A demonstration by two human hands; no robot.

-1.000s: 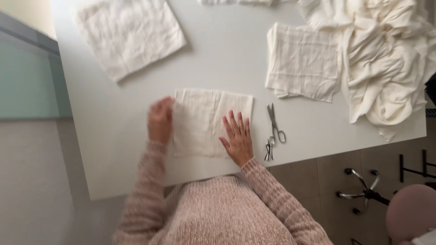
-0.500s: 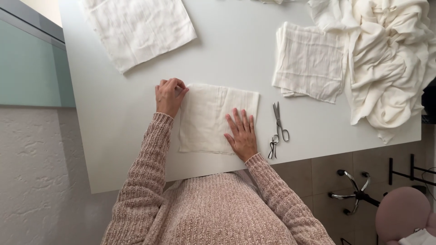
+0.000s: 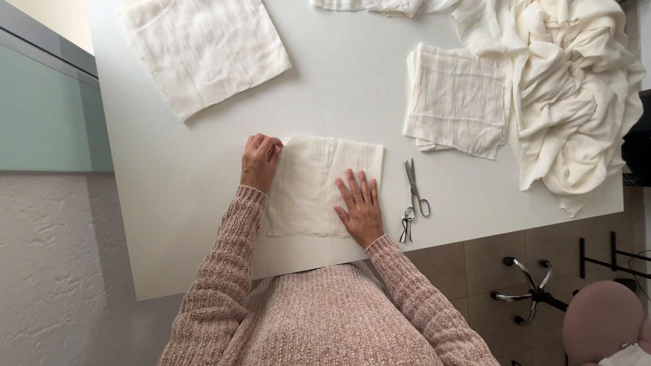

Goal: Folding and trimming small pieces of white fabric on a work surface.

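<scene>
Left hand [image 3: 260, 161] has crept to the folded cloth [image 3: 315, 183]'s far-left corner, pinching it. Right hand [image 3: 359, 207] stays spread flat, pressing the near-right edge beside the scissors [image 3: 413, 200].

I count three flat cloths [image 3: 319, 183], [image 3: 203, 47], [image 3: 458, 98], one crumpled heap [image 3: 576, 88], one scissors [image 3: 413, 196], my two hands [image 3: 260, 161], [image 3: 361, 207]

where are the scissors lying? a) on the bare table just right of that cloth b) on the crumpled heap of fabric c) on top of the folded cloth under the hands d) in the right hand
a: the scissors lie closed on the white table, beside the right hand pressing the folded cloth.
</scene>
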